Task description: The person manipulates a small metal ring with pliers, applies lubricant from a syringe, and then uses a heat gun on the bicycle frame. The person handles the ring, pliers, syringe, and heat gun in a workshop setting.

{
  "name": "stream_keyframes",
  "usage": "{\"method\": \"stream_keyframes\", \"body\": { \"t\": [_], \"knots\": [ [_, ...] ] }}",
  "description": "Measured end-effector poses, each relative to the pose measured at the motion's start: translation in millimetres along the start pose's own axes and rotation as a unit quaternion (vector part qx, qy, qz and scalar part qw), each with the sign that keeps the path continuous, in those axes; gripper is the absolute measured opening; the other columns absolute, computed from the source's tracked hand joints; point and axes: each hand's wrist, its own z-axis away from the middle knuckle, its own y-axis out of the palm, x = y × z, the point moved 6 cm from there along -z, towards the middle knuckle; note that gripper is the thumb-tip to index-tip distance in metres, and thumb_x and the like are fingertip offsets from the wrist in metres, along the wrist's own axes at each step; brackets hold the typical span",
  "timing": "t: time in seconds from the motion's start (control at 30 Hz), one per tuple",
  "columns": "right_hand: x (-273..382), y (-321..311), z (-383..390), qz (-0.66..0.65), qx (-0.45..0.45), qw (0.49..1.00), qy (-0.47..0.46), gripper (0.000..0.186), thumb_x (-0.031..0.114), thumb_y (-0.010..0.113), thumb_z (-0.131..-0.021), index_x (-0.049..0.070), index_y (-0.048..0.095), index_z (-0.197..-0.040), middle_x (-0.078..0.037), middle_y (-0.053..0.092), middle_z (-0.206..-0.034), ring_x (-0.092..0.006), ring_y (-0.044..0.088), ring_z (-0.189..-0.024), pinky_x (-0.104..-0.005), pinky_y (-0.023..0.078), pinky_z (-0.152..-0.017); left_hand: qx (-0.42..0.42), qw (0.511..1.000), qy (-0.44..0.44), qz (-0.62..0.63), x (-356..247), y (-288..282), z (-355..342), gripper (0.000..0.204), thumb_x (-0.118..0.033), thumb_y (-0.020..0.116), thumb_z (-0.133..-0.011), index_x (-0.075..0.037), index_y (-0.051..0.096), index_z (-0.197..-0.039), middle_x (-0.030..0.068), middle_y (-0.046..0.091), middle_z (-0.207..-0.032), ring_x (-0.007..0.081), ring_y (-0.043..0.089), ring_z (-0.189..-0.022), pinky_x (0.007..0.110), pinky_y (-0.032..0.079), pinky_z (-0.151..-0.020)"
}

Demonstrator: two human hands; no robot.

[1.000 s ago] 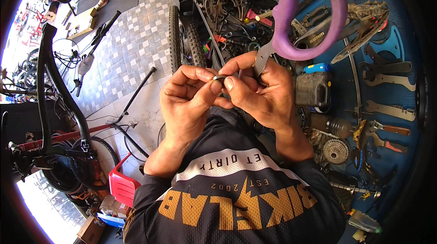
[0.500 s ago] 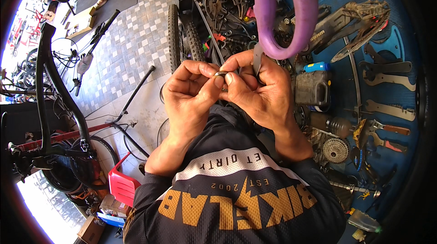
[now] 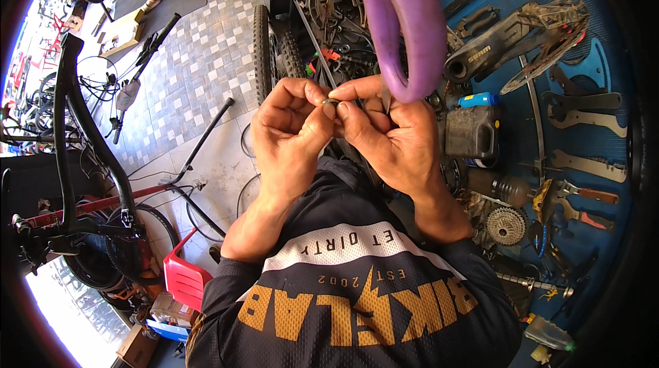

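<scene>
Small dark part (image 3: 332, 101) | left hand (image 3: 288, 121), right hand (image 3: 398, 134) both pinching it; right also grips purple-handled tool (image 3: 431, 31), 1–2 o'clock | best: light pinch, tool steady

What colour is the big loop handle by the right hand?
The handle is purple, best seen in the head view.

Between left hand (image 3: 288, 138) and right hand (image 3: 395, 138), a part (image 3: 331, 101) is held; rightward, wrenches (image 3: 587, 165) are laid on the mat (image 3: 583, 143).
</scene>
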Motion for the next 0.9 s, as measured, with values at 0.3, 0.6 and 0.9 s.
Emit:
{"method": "stream_keyframes", "body": {
  "t": [0.3,0.6,0.9],
  "knots": [
    [3.5,-7.9,-4.2,0.032,-0.018,0.999,-0.001,0.014,0.005,0.073,-0.095,0.002,0.07,-0.109,0.006,0.04,-0.06,-0.0004,0.038,-0.057,-0.0218,0.037,-0.051,-0.009,1.0,-0.017,-0.019,3.8,-4.3,-6.8,0.015,0.004,0.068,-0.096,0.006,0.065,-0.11,0.0131,0.071,-0.105,0.0181,0.072,-0.09,0.034,0.067,-0.075],
    [-1.6,-7.6,-6.9,0.03,0.001,1.0,0.0,0.016,0.003,0.069,-0.098,-0.001,0.071,-0.113,0.009,0.045,-0.063,0.0022,0.045,-0.059,-0.0177,0.047,-0.058,0.016,0.998,-0.05,0.017,6.4,-9.2,-10.9,0.014,0.0,0.067,-0.097,0.005,0.065,-0.111,0.014,0.072,-0.1,0.0196,0.074,-0.084,0.032,0.067,-0.07],
    [-4.6,-10.4,-8.5,-0.015,0.019,0.999,0.035,0.016,0.006,0.069,-0.099,-0.002,0.071,-0.112,0.009,0.049,-0.065,0.0026,0.045,-0.06,-0.0162,0.046,-0.058,0.006,0.998,-0.048,0.044,3.1,-4.5,-10.3,0.01,0.003,0.066,-0.096,0.005,0.064,-0.106,0.0147,0.072,-0.099,0.0194,0.074,-0.082,0.033,0.068,-0.067]
  ]
}}
